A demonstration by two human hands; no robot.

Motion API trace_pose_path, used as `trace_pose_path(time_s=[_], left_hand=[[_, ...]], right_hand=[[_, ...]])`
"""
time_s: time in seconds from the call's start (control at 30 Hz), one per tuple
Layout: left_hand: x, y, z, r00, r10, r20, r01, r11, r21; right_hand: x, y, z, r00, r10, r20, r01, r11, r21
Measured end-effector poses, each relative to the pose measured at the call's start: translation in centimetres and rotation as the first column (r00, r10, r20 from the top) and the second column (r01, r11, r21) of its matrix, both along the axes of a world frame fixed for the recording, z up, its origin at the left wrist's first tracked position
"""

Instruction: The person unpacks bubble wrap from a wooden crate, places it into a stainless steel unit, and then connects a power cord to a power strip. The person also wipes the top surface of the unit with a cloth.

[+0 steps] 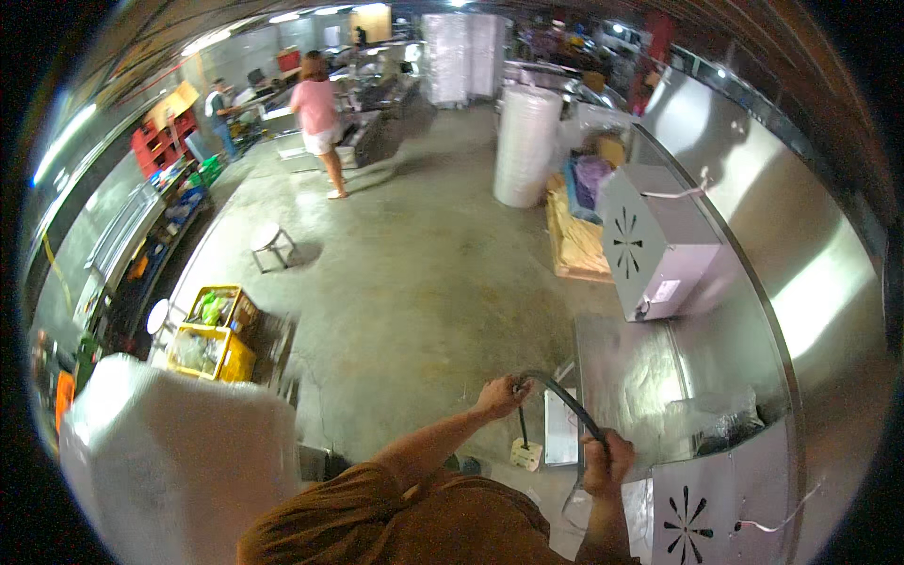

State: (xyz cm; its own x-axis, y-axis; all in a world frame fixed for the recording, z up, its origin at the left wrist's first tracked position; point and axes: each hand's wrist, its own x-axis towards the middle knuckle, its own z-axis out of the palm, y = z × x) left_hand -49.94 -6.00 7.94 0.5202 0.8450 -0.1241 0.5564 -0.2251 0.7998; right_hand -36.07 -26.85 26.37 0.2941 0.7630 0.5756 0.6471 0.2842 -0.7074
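Between the fingers of your two hands, a thick black cable [570,403] is arching, your left hand [499,397] and right hand [610,461] each gripping it with curled fingers; it is looking springy, fairly light and hardly fragile, so holding either side of the bend seems best. Beyond your right fingers a shiny metal worktop [617,363] is stretching, bearing a pale vented box [659,243], while concrete floor [405,292] is spreading past your left ones.

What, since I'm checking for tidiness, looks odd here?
Nothing plainly spilled or damaged. Mildly untidy: a white wire trails from the pale vented box nearest the right hand, its far end seemingly unattached.
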Motion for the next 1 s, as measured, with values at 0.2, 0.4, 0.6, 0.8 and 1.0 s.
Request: trace_pose_path(time_s=[0.2, 0.4, 0.6, 0.8, 1.0], left_hand=[[4.5, 2.6, 0.7, 0.93, -0.022, 0.367, 0.166, 0.916, -0.365], [13.0, 3.4, 9.5, 0.731, -0.366, 0.576, 0.266, 0.93, 0.254], [19.5, -0.8, 10.5, 0.526, -0.821, 0.224, 0.392, 0.467, 0.792], [22.2, -7.2, -1.8, 0.304, -0.932, -0.196, 0.748, 0.106, 0.655], [23.5, -11.5, -11.2, 0.121, -0.958, -0.261, 0.906, -0.001, 0.424]], right_hand=[[2.0, -5.5, 1.7, 0.84, -0.521, 0.148, 0.49, 0.848, 0.204], [2.9, -17.3, -2.2, 0.529, -0.795, 0.296, 0.835, 0.55, -0.016], [2.3, -27.9, -9.8, 0.617, -0.665, 0.421, 0.785, 0.478, -0.394], [7.7, -33.5, -20.6, 0.777, -0.384, 0.498, 0.445, -0.224, -0.867], [10.1, -37.5, -26.6, 0.778, -0.47, 0.418, 0.235, -0.4, -0.886]])
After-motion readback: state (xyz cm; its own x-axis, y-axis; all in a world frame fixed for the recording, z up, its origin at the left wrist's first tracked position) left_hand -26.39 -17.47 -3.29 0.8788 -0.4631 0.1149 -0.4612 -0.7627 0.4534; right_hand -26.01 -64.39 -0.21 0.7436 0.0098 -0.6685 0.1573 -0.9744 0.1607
